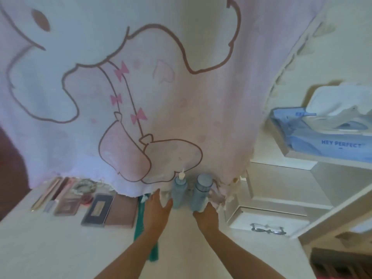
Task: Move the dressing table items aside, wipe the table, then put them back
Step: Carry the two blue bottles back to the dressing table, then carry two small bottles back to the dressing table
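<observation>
left hand (159, 208) fingers spread beside slim blue pump bottle (179, 193), right hand (206, 215) fingers round cylindrical capped bottle (202, 191)

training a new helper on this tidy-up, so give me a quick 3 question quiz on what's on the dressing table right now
1. True or false: the tissue box sits on the tabletop.
2. Which does the right hand grip? A) the capped bottle B) a palette C) the tissue box
3. Fill in: the left hand, beside the pump bottle, has its fingers ____.
Key: 1 false; 2 A; 3 spread
</observation>
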